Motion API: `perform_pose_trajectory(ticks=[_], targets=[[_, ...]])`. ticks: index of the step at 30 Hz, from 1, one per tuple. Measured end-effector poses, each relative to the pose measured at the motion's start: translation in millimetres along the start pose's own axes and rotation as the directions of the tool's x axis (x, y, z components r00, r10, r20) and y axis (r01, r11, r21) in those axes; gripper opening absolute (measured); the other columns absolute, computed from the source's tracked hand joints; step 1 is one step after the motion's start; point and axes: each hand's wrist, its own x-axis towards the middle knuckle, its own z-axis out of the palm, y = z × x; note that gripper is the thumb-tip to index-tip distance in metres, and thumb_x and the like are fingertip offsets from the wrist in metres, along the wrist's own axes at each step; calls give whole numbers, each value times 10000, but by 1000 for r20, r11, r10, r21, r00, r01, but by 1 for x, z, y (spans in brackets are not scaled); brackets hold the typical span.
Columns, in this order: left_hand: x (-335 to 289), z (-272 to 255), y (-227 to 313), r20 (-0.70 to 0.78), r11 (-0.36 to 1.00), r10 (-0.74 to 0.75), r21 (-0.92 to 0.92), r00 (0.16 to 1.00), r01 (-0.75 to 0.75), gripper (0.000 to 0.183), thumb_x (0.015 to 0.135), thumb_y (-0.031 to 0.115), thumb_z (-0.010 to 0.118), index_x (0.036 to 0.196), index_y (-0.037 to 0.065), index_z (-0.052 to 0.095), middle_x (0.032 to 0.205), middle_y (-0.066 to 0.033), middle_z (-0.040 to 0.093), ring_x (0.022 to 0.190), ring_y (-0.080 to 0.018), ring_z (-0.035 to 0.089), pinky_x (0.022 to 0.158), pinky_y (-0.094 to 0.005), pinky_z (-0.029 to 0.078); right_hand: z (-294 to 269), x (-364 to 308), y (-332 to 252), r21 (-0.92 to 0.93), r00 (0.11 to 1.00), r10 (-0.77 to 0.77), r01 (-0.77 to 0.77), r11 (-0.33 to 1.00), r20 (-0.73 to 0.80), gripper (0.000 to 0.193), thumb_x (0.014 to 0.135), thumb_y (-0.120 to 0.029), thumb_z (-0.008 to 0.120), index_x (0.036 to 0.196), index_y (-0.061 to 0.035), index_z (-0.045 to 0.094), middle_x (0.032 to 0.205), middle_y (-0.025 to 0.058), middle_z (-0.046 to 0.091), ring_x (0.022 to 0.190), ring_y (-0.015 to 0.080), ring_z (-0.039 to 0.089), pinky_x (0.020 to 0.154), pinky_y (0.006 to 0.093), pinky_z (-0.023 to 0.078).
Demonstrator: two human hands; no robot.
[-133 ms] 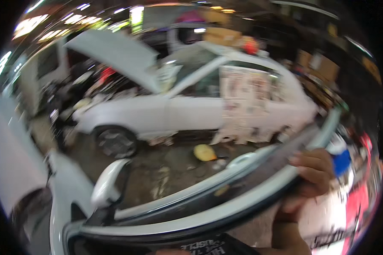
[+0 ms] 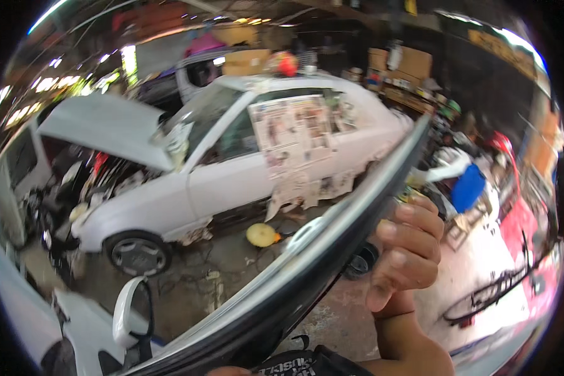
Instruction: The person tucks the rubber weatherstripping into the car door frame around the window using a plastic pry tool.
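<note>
A pale car door (image 2: pixel 276 299) with a black inner seal stretches from the lower left up toward the upper right, tilted in view. Attached near its lower left end is a white side mirror (image 2: pixel 126 316). My right hand (image 2: pixel 410 254) is raised beside the door's right edge, its fingers loosely bent and the thumb apart. The upper fingertips are close to the edge; whether they touch it cannot be made out. Below the fingertips, floor and a dark round container (image 2: pixel 361 260) show between hand and door. Only a sliver of my left hand (image 2: pixel 229 371) shows at the bottom, fingers hidden.
Across from me stands a whitish car (image 2: pixel 232 194) with its hood (image 2: pixel 106 128) raised and newspaper sheets (image 2: pixel 294 128) over its side. A yellow round object (image 2: pixel 262 235) lies on the floor. At right are a blue object (image 2: pixel 470 188), red cloth (image 2: pixel 511 232) and boxes (image 2: pixel 413 66).
The view has turned to the right and sharpened. The door now appears more steeply tilted. My right hand's fingers, earlier over the door frame, now sit at its outer side.
</note>
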Motion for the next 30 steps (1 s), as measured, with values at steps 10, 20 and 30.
perform_pose_trajectory(ticks=[10,20,30], targets=[[61,108,-16,152,995,-80,-43,985,87,134,881,172,663,974,76,679,901,-61,678,793,-245,676,849,-419,476,-181,-183,-41,-210,455,889,-866,454,46,166,827,-109,697,948,-1,660,846,140,695,767,215,671,723,320,515],[177,186,-62,92,702,5,709,996,-69,365,842,28,576,1205,0,566,1216,-193,581,1139,-371,555,996,-473,416,-321,-290,-84,-303,-38,986,-953,13,163,201,820,-134,731,966,0,693,831,141,708,783,231,691,723,308,527],[209,150,-138,-108,224,-441,948,891,226,505,1002,444,502,1374,103,511,1336,-171,550,1264,-301,506,1041,-424,394,-337,-390,-38,-198,-226,954,-962,-187,199,257,853,-223,719,978,1,700,876,152,718,790,227,695,737,324,534]])
